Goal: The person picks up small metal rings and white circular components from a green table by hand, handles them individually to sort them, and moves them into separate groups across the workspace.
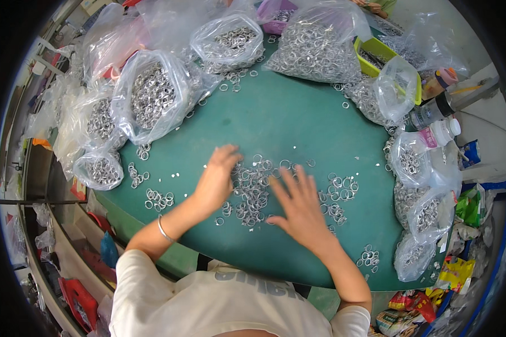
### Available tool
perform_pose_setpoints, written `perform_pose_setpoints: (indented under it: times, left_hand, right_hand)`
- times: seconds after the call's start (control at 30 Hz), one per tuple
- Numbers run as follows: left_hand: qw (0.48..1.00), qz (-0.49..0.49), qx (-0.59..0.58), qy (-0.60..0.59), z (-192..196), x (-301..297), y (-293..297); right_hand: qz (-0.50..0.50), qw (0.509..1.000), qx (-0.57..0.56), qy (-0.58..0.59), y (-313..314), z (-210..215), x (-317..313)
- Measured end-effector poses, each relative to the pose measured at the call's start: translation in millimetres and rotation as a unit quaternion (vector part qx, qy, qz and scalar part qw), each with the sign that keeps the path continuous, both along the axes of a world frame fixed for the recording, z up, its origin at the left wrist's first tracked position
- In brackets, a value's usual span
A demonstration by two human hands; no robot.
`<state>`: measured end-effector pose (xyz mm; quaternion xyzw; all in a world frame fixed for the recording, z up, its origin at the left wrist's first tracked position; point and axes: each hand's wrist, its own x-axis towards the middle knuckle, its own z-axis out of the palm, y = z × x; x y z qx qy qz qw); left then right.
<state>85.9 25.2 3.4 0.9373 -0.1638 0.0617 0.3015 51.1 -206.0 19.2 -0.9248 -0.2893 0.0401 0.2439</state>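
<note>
Far to the left of the fingers, several clear plastic bags (152, 95) full of small metal rings stand along the rim of the green tabletop (287, 123), and a smaller open bag (99, 168) lies lower down at the edge. Between these bags and the left hand (216, 180) there are little groups of rings (159, 199) lying apart from each other. The left hand lies palm down on the tabletop, its fingers (227, 153) stretched and a little apart, holding nothing; a thin silver bangle (163, 229) is on this wrist. Just to the right of these fingers, and touching them, is the loose pile of metal rings (252, 188), spread flat in the middle of the tabletop between both hands. The right hand (301, 208) is also flat and open, its fingers (292, 180) spread wide over the right side of the pile, gripping nothing. To the right of them more rings (340, 188) are scattered. Further right, more bags of rings (419, 163) stand at the rim, with a yellow-green tray (376, 50) and some bottles (436, 109) beyond them.
</note>
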Motion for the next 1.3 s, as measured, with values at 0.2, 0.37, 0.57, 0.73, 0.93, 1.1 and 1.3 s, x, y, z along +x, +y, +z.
perform_pose_setpoints:
  times: [0.2,0.37,0.57,0.73,0.93,1.1,1.3]
  left_hand:
    - [0.993,-0.094,-0.056,0.047,-13.8,-44.6,-0.6]
    - [0.963,-0.238,-0.108,0.071,-1.7,-61.8,-13.8]
    - [0.958,-0.269,-0.060,0.073,8.2,-76.2,0.7]
    - [0.959,-0.272,-0.025,0.071,4.0,-84.1,4.5]
    - [0.970,-0.209,-0.088,0.084,-1.5,-91.4,19.7]
    - [0.984,-0.056,-0.160,0.053,0.6,-89.1,22.9]
    - [0.995,0.051,-0.055,0.061,2.4,-82.7,10.0]
  right_hand:
    - [0.081,0.994,0.050,-0.058,21.9,-26.7,-1.0]
    - [-0.117,0.980,0.152,0.047,-15.1,-9.0,-10.5]
    - [-0.202,0.976,0.080,0.011,-34.3,2.0,-2.2]
    - [-0.087,0.989,0.061,-0.098,18.3,-1.9,12.4]
    - [-0.056,0.990,0.108,-0.068,5.8,-28.9,16.3]
    - [-0.240,0.960,0.134,0.053,-5.0,-7.8,-2.0]
    - [-0.071,0.995,-0.017,-0.064,30.9,1.2,-11.5]
